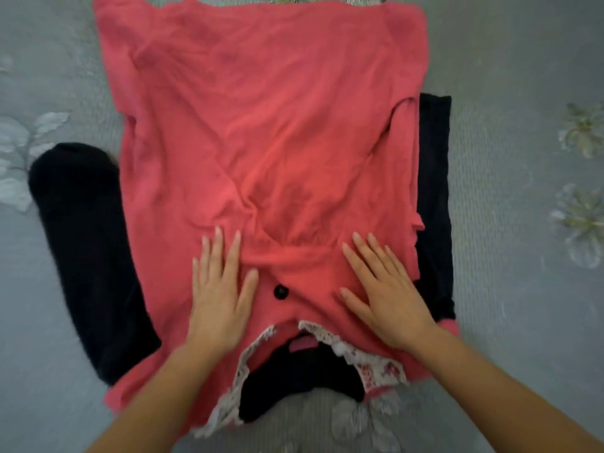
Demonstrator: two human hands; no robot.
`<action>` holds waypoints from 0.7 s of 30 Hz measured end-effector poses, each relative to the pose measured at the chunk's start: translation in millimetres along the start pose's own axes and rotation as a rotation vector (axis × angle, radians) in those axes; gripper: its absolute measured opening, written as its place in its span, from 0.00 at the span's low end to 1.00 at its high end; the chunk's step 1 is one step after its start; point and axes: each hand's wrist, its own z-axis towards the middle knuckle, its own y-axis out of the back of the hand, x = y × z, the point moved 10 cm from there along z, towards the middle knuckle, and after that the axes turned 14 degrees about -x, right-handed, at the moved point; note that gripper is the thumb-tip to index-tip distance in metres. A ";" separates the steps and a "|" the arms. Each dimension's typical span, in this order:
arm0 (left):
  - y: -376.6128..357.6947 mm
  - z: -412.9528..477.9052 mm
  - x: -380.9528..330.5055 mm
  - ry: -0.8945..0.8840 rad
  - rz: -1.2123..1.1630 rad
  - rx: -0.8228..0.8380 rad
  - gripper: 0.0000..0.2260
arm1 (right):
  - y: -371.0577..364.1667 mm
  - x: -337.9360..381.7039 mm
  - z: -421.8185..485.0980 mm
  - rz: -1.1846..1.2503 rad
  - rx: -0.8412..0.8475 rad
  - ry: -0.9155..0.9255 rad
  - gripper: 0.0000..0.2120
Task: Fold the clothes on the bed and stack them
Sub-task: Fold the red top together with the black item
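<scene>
Grey-blue quilted cover with pale flower prints spreads over the bed (pixel 510 158), and most of the middle of the view is taken by a pink top (pixel 261 109), laid flat with its neckline toward the person and its hem at the far end. Under it lies a black garment (pixel 85 240), which sticks out as a long limb at the left and as a narrow strip along the right edge, and shows again through the neck opening. Both hands lie on the top's chest, just beyond the neckline. The left hand (pixel 217 295) is flat with its fingers straight and a little spread, and the right hand (pixel 389 299) is likewise flat, its fingers angled toward the far left. Neither grips anything. Between them the cloth is bunched into a gathered ridge, with creases fanning away toward the hem. A white lace collar (pixel 369 358) edges the neckline beside the wrists, and a small black button (pixel 280 291) sits between the two hands, nearer the left thumb. The step looks to be smoothing before the first fold. To do it well, I judge, the palms should sweep outward from that ridge toward the side edges, lightly enough not to drag the black garment beneath, then work toward the hem. Lifting the top clear of the black piece may help, so that each folds alone.
</scene>
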 end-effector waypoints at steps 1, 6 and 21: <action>-2.0 -37.9 7.5 0.002 0.037 0.052 0.30 | 2.2 7.3 -16.9 -0.007 0.019 0.048 0.33; 7.3 -159.6 35.7 -0.045 0.215 0.235 0.35 | -6.1 27.0 -106.3 -0.097 0.130 0.258 0.38; 40.0 -108.5 29.0 -0.002 0.482 0.686 0.13 | 26.5 67.1 -146.4 0.008 -0.013 0.506 0.18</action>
